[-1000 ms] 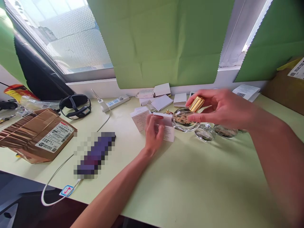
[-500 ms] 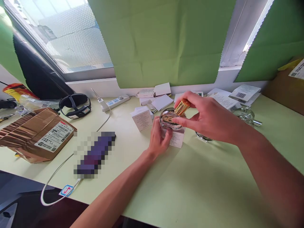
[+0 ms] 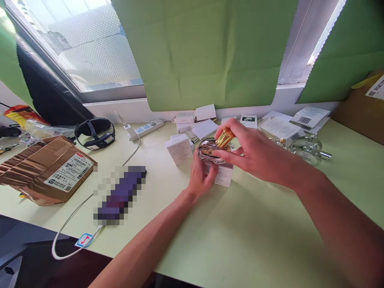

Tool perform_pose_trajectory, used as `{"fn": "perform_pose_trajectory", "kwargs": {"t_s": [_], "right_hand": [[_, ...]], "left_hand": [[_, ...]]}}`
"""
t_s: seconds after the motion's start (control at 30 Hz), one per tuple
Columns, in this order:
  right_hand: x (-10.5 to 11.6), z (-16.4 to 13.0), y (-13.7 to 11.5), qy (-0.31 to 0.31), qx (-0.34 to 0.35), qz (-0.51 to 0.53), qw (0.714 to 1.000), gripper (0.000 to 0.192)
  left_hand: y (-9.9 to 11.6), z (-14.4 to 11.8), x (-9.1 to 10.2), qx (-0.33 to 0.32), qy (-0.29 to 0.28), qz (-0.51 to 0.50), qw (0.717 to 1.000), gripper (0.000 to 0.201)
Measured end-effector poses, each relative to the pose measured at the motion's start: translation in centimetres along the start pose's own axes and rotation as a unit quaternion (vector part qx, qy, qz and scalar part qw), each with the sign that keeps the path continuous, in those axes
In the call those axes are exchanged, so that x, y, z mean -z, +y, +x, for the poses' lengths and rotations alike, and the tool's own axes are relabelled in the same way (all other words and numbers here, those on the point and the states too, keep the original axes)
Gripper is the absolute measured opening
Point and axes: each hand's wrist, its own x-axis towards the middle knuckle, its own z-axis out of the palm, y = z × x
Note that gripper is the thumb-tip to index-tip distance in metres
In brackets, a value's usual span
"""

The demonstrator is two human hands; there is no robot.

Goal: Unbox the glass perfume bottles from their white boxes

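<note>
A glass bottle (image 3: 211, 151) sits atop a small box (image 3: 223, 175); another box (image 3: 179, 150) stands just left, more bottles (image 3: 306, 146) well right.

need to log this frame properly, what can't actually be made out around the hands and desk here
Head view only:
- Round clear glass bottle with gold cap: right hand covers its right side, so the contents stay unclear.
- Small white printed box: left hand hides its left face; print too small to read.
- Long dark object: pixelated, unidentifiable.
- Brown cardboard box: cut off by the right edge.
</note>
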Motion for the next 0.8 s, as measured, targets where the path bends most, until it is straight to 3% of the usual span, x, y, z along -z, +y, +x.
{"fn": "perform_pose_trajectory", "kwargs": {"t_s": [0.2,0.8], "right_hand": [[0.5,-0.1,0.9,-0.009,-0.018,-0.046,0.999,0.020],[0.8,0.0,1.2,0.003,-0.036,-0.063,0.997,0.024]], "left_hand": [[0.4,0.3,0.1,-0.001,-0.015,-0.043,0.999,0.028],[0.0,0.1,0.2,-0.011,-0.024,-0.056,0.998,0.040]]}}
